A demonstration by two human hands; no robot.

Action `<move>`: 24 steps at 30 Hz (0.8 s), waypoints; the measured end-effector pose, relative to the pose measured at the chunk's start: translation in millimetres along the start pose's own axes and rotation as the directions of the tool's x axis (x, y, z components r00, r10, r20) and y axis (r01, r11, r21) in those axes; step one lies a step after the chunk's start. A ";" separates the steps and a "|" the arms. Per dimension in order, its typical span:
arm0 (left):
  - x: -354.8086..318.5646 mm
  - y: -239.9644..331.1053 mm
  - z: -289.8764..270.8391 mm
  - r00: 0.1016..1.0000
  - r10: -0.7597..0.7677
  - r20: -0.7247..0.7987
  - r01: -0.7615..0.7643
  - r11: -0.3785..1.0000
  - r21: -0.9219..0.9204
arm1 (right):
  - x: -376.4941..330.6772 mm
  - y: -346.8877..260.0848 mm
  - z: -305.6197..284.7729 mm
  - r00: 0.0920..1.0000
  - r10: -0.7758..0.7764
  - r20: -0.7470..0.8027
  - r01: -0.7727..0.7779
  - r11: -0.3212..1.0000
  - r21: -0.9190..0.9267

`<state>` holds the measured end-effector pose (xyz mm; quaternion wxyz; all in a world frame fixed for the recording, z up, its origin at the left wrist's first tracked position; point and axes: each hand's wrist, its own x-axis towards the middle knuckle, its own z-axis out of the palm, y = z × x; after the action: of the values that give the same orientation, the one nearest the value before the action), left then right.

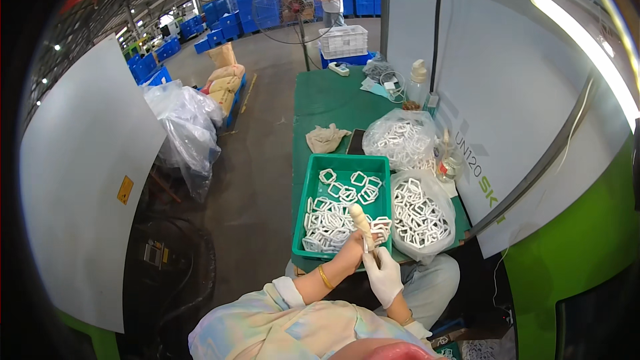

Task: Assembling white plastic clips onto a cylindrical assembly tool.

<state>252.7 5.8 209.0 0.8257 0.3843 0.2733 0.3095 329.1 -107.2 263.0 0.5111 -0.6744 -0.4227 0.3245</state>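
White plastic buckle got trimmed, lower centre: left hand gripped wooden-handled tool, gloved right hand pinched buckle; next probably needs drop into green tray.

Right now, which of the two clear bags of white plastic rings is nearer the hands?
The bag right beside the green tray, at the near table edge. It sits just above the gloved right hand; the other bag lies farther back, beyond the tray.

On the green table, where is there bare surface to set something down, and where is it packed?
Bare table runs between the beige rag and the far clutter around the pump bottle. Near the hands it is crowded: green tray of white frames, with two clear bags beside it.
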 end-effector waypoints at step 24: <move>-24.9 19.0 -25.2 0.995 0.034 -0.091 -0.044 0.992 -0.117 | -0.9 -20.9 37.0 0.996 -0.027 0.081 0.040 0.985 -0.166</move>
<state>213.3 9.3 215.5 0.8279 0.3257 0.2833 0.3581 291.6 -90.1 273.3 0.4409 -0.6946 -0.4795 0.3054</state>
